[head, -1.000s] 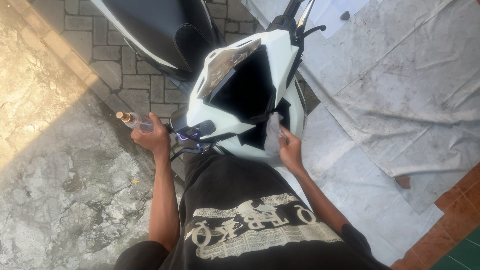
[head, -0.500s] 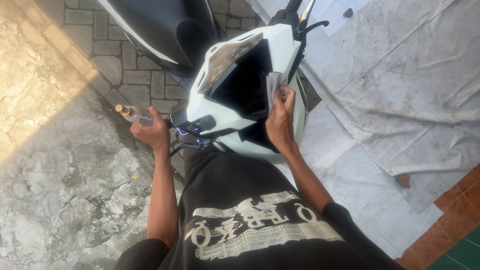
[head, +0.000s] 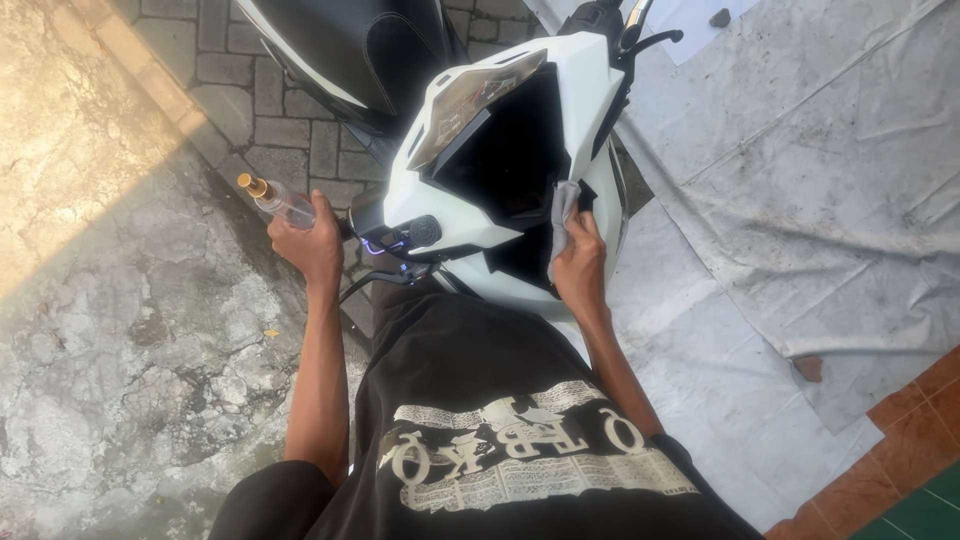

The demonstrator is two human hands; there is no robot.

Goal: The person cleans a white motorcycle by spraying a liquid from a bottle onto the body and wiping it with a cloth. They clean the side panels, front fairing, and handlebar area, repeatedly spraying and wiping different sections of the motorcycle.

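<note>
grey cloth (head: pixel 562 213) under right hand (head: pixel 580 268) grip, against white scooter panel (head: pixel 590 120)

Outdoor yard or driveway where I stand: cracked concrete ground (head: pixel 120 330), grey paving bricks (head: pixel 290 130), a white scooter (head: pixel 500 190) parked on it, a stained tarpaulin (head: pixel 800 200) spread beside, terracotta tiles (head: pixel 900 420) at one edge.
</note>
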